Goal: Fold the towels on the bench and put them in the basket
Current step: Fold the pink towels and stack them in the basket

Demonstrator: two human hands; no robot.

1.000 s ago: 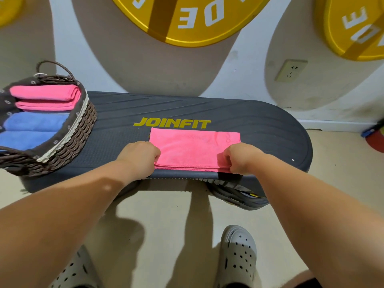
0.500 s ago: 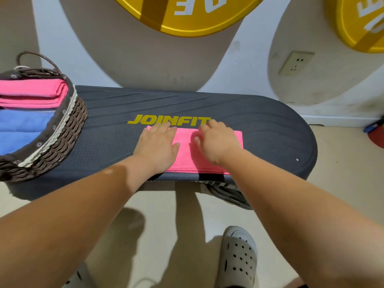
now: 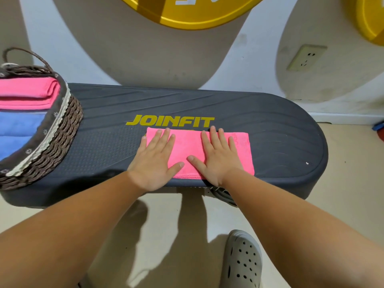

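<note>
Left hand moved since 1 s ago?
Yes. Left hand slid forward over the pink towel, fingertips now near the JOINFIT logo.

I seem to be in a gym or fitness room: the dark bench [image 3: 270, 146] before me bears yellow JOINFIT lettering [image 3: 170, 121], and on the wall [image 3: 261, 59] behind it are two big yellow discs [image 3: 187, 15] like weight plates, near a socket [image 3: 305, 57].

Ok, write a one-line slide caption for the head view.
Left hand and right hand flatten a folded pink towel on a dark grey bench near a woven brown basket.
</note>
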